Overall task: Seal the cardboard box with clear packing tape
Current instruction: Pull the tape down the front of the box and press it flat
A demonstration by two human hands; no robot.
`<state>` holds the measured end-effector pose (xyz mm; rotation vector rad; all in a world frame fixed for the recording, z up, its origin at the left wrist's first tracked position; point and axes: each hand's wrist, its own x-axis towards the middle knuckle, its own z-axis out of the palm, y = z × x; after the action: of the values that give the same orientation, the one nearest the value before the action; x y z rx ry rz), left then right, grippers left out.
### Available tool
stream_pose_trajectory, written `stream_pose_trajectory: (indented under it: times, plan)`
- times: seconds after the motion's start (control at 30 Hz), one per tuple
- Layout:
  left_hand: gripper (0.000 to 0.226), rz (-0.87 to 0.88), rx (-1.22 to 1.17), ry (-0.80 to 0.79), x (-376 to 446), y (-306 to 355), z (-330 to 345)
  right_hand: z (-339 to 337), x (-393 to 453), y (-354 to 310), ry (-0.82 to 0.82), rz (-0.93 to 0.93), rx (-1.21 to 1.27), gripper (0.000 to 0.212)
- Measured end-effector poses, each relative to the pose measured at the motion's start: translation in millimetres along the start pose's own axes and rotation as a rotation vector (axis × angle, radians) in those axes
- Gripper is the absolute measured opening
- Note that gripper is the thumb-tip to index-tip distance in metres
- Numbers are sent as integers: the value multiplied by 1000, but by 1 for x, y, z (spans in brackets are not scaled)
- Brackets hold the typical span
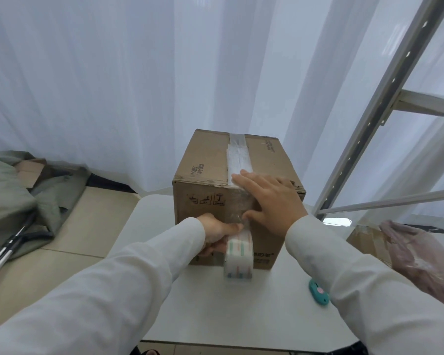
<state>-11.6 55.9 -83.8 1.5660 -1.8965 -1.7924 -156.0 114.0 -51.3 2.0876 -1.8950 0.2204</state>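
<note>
My left hand (217, 235) is curled in a grip, thumb on top, arm reaching forward in a white sleeve (139, 272) — my right hand (269, 198) lies flat, fingers spread and pressing down, thumb angled toward the left.

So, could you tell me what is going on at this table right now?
A person is taping a cardboard box shut on a white table. A strip of clear tape already runs along the top seam and down the near face. The right hand presses it flat at the top front edge, while the left hand holds the tape roll lower down. A small teal cutter lies on the table, untouched.
</note>
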Motion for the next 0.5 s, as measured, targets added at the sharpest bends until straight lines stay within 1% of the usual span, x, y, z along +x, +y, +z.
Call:
stream_pose_trajectory:
  times: [0.07,0.1,0.2,0.23,0.33,0.37,0.4,0.5]
  plan:
    - [37,-4,1,22,2,-2,1,-1,1,3,-33,-11,-33,87]
    - [38,-5,-8,36,2,-2,1,0,0,2,-27,-6,-32,88]
    - [36,-2,-51,56,3,-2,2,4,-2,-5,52,18,-9,82]
    - [36,0,-54,54,2,-2,3,3,0,-6,47,14,-6,81]
    - [42,14,-28,53,2,-5,4,-5,1,1,-78,5,52,86]
    - [44,20,-22,54,2,-5,4,-6,1,2,-93,6,69,87]
    - [45,24,-16,55,2,-6,4,-6,-1,1,-70,14,82,84]
    - [42,52,-20,60,6,-5,4,3,-3,-9,74,57,86,68]
